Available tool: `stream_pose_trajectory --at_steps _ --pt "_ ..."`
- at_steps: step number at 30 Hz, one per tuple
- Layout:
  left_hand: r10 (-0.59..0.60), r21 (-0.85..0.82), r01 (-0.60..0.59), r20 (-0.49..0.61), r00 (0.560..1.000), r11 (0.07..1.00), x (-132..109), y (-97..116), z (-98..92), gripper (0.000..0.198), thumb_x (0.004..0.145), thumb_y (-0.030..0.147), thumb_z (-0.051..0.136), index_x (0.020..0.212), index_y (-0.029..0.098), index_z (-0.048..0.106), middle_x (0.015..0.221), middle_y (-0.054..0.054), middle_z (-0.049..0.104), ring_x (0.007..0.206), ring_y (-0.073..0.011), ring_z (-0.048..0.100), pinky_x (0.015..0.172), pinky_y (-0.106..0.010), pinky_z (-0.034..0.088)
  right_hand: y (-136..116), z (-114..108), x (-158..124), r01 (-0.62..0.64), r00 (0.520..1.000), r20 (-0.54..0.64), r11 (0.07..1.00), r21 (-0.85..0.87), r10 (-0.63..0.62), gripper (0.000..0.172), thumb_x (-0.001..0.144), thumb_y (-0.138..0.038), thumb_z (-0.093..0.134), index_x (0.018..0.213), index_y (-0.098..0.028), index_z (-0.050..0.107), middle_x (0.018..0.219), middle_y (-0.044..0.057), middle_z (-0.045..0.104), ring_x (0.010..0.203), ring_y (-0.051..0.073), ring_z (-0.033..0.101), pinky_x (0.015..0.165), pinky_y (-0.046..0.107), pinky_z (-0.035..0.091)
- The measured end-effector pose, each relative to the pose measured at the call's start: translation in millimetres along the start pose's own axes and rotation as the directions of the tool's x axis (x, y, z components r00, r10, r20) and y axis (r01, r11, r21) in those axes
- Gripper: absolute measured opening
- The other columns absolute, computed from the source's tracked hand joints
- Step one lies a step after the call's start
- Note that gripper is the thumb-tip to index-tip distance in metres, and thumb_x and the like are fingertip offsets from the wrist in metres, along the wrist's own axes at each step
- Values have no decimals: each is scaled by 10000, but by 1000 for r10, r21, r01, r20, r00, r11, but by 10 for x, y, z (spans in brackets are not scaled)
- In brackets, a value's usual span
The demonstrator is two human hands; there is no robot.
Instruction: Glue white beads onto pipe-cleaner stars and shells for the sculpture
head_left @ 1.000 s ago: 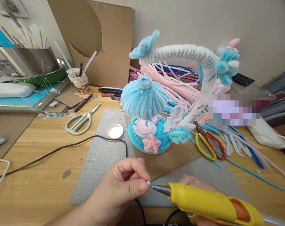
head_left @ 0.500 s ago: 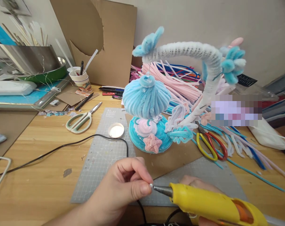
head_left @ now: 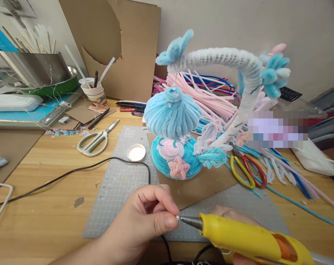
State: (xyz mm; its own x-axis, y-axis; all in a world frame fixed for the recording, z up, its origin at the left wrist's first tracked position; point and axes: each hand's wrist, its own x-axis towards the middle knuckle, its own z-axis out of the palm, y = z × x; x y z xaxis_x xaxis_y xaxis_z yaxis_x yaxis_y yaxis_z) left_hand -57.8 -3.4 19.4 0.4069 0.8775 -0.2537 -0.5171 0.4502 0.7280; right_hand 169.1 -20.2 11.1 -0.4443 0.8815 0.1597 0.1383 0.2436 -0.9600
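Closing the earlier gap, we touched the yellow plastic glue gun [head_left: 247,241], gripped in our right hand [head_left: 225,212], to the tiny white round bead [head_left: 177,218], pinched in our left hand [head_left: 145,217] over the grey cutting mat [head_left: 117,184], one side bare.

My left hand [head_left: 145,221] is at the near edge of the cutting mat [head_left: 117,184], pinching a bead [head_left: 177,218]. To its right, the glue gun [head_left: 247,241] in my right hand [head_left: 227,213] touches the bead with its nozzle. Behind them, the pipe-cleaner ornament [head_left: 175,147] stands on a cardboard sheet [head_left: 200,186] on the mat. Scissors [head_left: 96,140] lie to its left, pliers [head_left: 247,169] to its right, and the pipe-cleaner pile [head_left: 211,95] behind it.
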Motion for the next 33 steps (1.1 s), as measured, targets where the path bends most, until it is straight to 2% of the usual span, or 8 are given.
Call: stream_pose_trajectory --at_steps 5,9,13,18,22,28,33 --pt "9 12 -9 1 1000 1000 -2 -7 -8 125 658 316 825 673 245 724 604 47 416 582 -83 354 541 -233 230 14 -10 7 -14 1000 24 999 -36 15 261 857 -521 558 920 -290 663 734 35 634 643 205 619 583 309 534" --pt "18 17 -18 -1 1000 1000 -2 -11 -16 116 663 311 822 679 250 724 606 46 428 592 -87 370 547 -233 242 16 2 6 6 1000 -12 1000 -12 -6 245 847 -518 574 949 -312 660 744 30 641 651 210 624 585 312 529" --pt "27 4 -27 -6 1000 1000 -6 -10 -17 115 669 302 818 682 245 720 604 48 431 591 -86 366 544 -233 241 -14 15 5 -54 998 31 998 -34 55 251 840 -502 590 933 -287 681 755 53 651 671 221 631 602 325 540" --pt "31 -4 -31 -22 999 1000 5 -12 -8 112 673 291 815 682 242 716 601 51 432 587 -85 364 547 -234 242 -53 50 81 -90 996 10 994 -60 90 352 709 -558 699 896 -261 687 743 60 646 698 252 619 584 348 539" --pt "29 1 -29 -15 999 1000 14 -8 3 119 660 288 824 670 235 718 604 49 434 588 -84 370 545 -233 240 -62 55 126 -98 995 1 994 -52 98 383 679 -576 714 887 -256 680 752 58 644 714 256 618 592 352 538" --pt "41 13 -41 -39 998 999 7 15 -3 116 665 287 819 672 236 715 597 49 434 584 -88 362 540 -233 244 -51 3 32 -101 995 -2 995 1 101 335 750 -576 648 836 -253 665 721 39 619 672 231 598 585 340 525" --pt "42 26 -41 -42 998 999 6 13 -1 130 660 295 821 657 228 710 593 44 438 583 -91 364 540 -234 249 -27 -32 -68 -86 996 -24 996 18 86 258 829 -563 565 896 -336 667 769 18 630 678 216 601 613 334 521"
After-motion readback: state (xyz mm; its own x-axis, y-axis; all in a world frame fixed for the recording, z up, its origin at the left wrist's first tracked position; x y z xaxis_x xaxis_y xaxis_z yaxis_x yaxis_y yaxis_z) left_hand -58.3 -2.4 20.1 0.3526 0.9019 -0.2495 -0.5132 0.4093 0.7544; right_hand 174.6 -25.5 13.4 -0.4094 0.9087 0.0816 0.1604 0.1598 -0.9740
